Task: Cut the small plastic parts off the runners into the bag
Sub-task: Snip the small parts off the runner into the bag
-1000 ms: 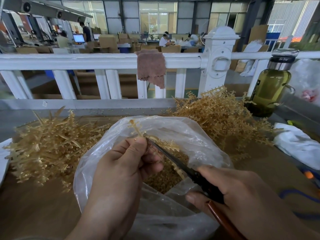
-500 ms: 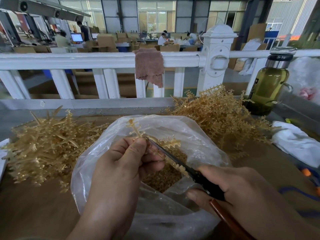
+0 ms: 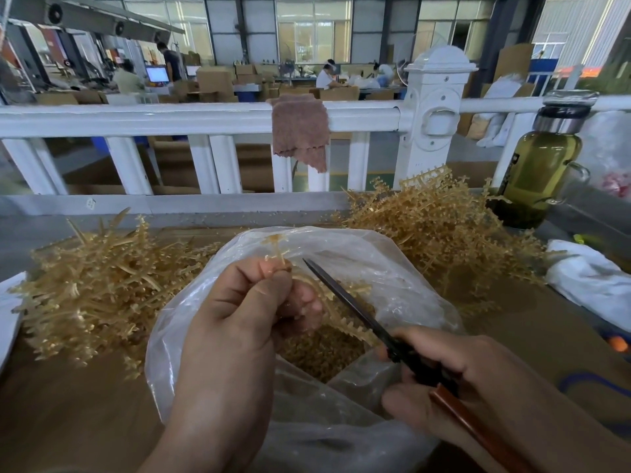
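A tan plastic runner (image 3: 278, 250) is pinched by the left hand (image 3: 246, 312), a dark blade (image 3: 345, 302) gripped by the right hand (image 3: 454, 380). The clear plastic bag (image 3: 392, 264) is part-filled; a heap (image 3: 440, 227) seems uncut.

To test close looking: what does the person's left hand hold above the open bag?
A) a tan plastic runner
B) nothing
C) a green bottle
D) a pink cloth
A: the left hand pinches a tan runner over the clear bag, while the right hand grips the dark-bladed cutting tool.
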`<state>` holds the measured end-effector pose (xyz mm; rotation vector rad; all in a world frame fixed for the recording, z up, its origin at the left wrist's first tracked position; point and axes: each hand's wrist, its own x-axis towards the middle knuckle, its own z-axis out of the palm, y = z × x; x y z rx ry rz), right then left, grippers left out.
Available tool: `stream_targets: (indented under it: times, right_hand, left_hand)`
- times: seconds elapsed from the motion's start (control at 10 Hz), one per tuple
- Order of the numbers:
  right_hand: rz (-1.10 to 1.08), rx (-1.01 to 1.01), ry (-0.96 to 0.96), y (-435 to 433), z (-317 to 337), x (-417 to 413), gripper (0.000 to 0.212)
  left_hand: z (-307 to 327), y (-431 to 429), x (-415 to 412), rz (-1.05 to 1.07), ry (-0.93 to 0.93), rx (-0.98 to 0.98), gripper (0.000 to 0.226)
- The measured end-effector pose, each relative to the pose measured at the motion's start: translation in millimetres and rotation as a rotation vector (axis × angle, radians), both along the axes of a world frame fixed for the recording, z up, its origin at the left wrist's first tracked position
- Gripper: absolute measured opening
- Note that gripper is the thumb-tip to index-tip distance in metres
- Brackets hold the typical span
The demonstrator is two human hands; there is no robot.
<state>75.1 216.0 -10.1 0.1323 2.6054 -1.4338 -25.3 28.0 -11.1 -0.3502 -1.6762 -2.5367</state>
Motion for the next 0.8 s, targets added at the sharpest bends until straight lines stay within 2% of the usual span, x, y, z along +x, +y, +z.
stream_targets:
  times: [0.1, 0.2, 0.3, 0.4, 0.5, 0.8]
  right_hand:
    - [0.166, 0.222, 0.205, -1.4, 24.0, -1.1, 0.025]
    - [0.092, 0.445, 0.286, 4.1, 22.4, -3.4, 0.057]
    - [0.063, 0.538, 0.350, 2.2, 23.6, -9.3, 0.061]
    - [0.037, 0.599, 0.357, 3.0, 23.3, -8.4, 0.067]
    - [0.046, 0.634, 0.367, 4.0, 25.1, -6.1, 0.066]
    - [0.057, 0.632, 0.380, 7.4, 18.9, -8.8, 0.062]
  left_hand:
    - [0.0, 1.1, 1.6, -0.010, 0.010, 0.005, 0.023]
    - [0.3, 4.5, 3.0, -0.020, -0.021, 0.053, 0.018]
    - [-0.9, 7.3, 2.9, -0.028, -0.029, 0.060, 0.020]
    - [-2.7, 5.3, 1.4, -0.004, -0.040, 0.006, 0.034]
    - [-2.2, 5.1, 1.6, 0.025, -0.004, -0.057, 0.017]
    - [-1.1, 4.2, 2.6, 0.066, 0.046, -0.122, 0.012]
